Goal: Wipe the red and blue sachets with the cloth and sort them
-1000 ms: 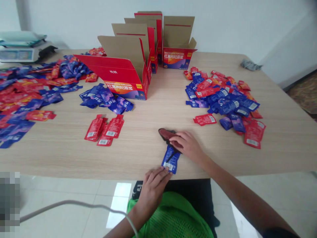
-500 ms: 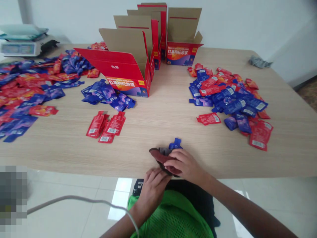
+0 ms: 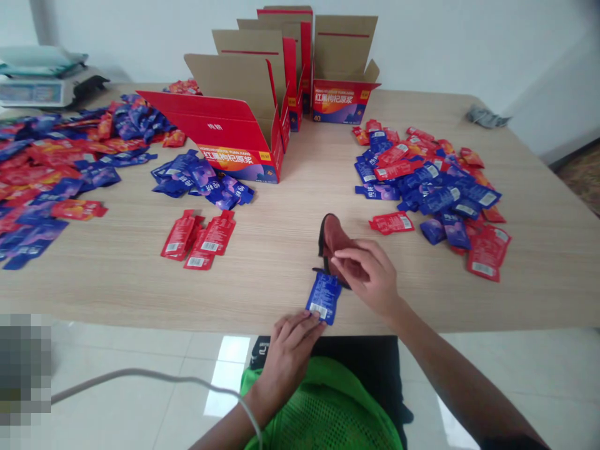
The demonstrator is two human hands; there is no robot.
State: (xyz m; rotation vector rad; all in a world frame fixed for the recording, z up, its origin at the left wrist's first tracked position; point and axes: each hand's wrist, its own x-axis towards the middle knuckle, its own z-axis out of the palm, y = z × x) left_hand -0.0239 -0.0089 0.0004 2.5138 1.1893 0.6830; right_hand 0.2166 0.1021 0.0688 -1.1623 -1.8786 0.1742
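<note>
A blue pouch (image 3: 324,299) lies flat near the table's front edge, its barcode label toward me. My left hand (image 3: 291,347) holds the lower edge of this pouch under its fingertips. In my right hand (image 3: 370,275) is a folded reddish-brown cloth (image 3: 335,236) with a dark border, pinched between thumb and fingers. The cloth covers the pouch's top end, so the spout is hidden.
Red and blue pouches form a pile (image 3: 435,187) on the right and a larger spread (image 3: 56,162) on the left. Several red pouches (image 3: 199,240) lie left of centre, near blue ones (image 3: 201,178). Open cartons (image 3: 239,159) stand behind. A scale (image 3: 42,90) and grey cloth (image 3: 487,117) sit farther off.
My right hand and the cloth have moved away from me, toward the pouch's top end. More of the blue pouch now shows. My left hand stays at its lower edge.
</note>
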